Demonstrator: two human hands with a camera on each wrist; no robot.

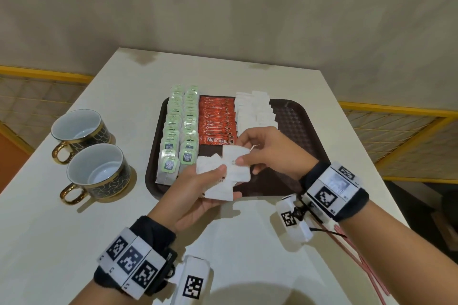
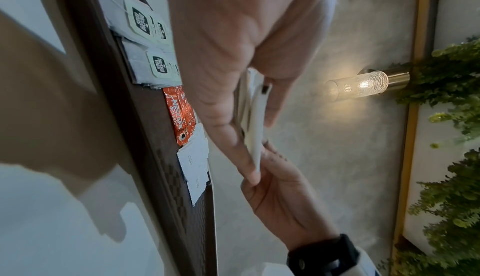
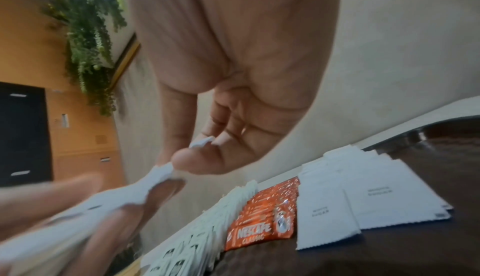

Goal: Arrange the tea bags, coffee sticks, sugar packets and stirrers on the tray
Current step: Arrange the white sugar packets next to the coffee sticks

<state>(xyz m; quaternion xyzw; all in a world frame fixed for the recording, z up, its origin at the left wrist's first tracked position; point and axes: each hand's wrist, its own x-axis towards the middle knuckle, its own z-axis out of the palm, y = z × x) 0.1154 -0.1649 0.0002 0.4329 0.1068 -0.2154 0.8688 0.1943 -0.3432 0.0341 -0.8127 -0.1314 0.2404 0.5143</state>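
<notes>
Sugar packets held over the tray's near edge

A fan of sugar packets (image 1: 224, 176) is gripped by the left hand (image 1: 198, 193); one packet is pinched by the right hand (image 1: 267, 153). At 12 o'clock, on the tray (image 1: 297, 131), lie tea bags (image 1: 178, 131), coffee sticks (image 1: 216, 121) and more sugar.

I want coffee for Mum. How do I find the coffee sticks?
Look at the brown tray on the white table. The coffee sticks lie in its middle row, between the green tea bags and the white sugar packets. They are the only red ones.
</notes>
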